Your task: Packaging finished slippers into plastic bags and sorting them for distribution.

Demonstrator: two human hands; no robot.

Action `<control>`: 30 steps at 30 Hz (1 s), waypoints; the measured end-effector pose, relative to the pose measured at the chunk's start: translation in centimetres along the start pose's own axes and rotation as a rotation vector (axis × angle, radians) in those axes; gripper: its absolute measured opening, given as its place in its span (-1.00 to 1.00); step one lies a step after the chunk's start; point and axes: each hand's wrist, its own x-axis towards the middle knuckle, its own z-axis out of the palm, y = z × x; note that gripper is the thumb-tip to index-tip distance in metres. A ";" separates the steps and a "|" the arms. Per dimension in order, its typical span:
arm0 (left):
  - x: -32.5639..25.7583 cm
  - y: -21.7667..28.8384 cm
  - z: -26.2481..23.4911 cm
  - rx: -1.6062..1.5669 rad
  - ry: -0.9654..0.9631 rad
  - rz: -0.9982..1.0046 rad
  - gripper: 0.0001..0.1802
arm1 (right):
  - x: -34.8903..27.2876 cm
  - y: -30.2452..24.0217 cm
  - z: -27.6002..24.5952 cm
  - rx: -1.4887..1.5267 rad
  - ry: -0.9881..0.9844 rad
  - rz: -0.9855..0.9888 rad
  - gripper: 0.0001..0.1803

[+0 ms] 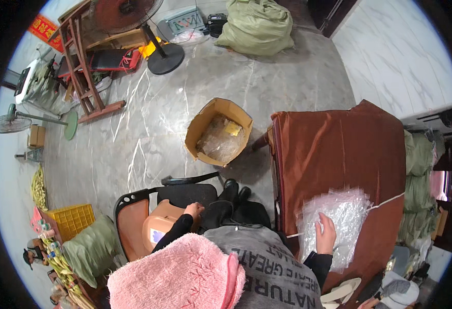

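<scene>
My right hand point(326, 234) lies flat, fingers apart, on a stack of clear plastic bags point(341, 216) spread on a table under a reddish-brown cloth point(334, 149). My left hand point(194, 210) is closed and rests on the edge of an orange plastic stool point(160, 226) that sits on a black and brown chair point(133, 216) to my left. Whether it grips anything small is hidden. My dark sleeves and grey top fill the lower middle, with a pink towel point(179, 278) over my front.
An open cardboard box point(218, 131) holding clear bags stands on the grey floor ahead. A floor fan point(159, 51), wooden frame point(84, 77) and green sack point(256, 26) are farther off. A yellow crate point(74, 219) and green sack point(89, 250) sit at left.
</scene>
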 end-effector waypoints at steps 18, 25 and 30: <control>5.1 2.0 -2.7 0.165 0.069 0.043 -0.70 | 6.8 -2.5 0.2 0.148 0.097 -0.250 -0.68; 15.2 7.2 -9.3 0.482 -0.118 0.217 -0.67 | 6.4 -0.7 0.0 0.154 0.225 -0.004 -0.66; 19.1 9.7 -15.9 0.483 -0.197 0.174 -0.65 | 9.8 -2.9 0.1 0.098 0.281 0.279 -0.69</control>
